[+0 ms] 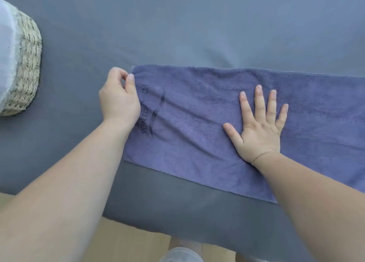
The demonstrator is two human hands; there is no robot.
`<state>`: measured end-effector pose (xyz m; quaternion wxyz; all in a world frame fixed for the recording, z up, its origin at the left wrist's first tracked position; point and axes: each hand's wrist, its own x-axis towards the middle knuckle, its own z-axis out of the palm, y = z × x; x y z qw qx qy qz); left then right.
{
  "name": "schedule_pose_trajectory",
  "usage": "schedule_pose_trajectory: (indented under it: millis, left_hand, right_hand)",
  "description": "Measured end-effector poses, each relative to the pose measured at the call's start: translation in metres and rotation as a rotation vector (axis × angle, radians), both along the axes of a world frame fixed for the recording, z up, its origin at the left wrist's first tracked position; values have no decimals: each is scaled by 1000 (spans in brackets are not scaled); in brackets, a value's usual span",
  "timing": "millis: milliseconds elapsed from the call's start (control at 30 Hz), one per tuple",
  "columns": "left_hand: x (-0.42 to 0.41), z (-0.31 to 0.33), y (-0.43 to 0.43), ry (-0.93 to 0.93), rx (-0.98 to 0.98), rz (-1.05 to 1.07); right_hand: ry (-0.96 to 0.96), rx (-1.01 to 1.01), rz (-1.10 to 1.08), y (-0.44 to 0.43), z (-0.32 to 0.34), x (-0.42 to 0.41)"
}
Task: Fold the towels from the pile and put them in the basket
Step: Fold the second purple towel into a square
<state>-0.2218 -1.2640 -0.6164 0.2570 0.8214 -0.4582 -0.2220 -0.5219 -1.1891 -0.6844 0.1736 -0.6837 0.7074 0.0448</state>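
Observation:
A purple towel (pixel 197 111) with dark printed lettering lies flat and lengthwise on the grey surface; its right end runs out of frame. My left hand (pixel 118 98) pinches the towel's far left corner between thumb and fingers. My right hand (pixel 258 125) presses flat on the middle of the towel, fingers spread and straight. A woven basket (pixel 25 68) stands at the left edge, a white towel (pixel 6 50) showing inside it. No pile of towels is in view.
The grey covered surface (pixel 177 24) stretches wide behind the towel. Its near edge (pixel 158 222) runs diagonally at the bottom, with a light wooden floor (pixel 122 246) and a white slipper (pixel 180 254) below.

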Motion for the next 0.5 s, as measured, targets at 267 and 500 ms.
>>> schedule_pose_trajectory:
  millis: [267, 500]
  left_hand:
    - [-5, 2, -34, 212, 165, 107]
    - [-22, 8, -71, 302, 254, 94]
  right_hand:
    - [15, -14, 2, 1, -3, 0]
    - [14, -13, -1, 1, -3, 0]
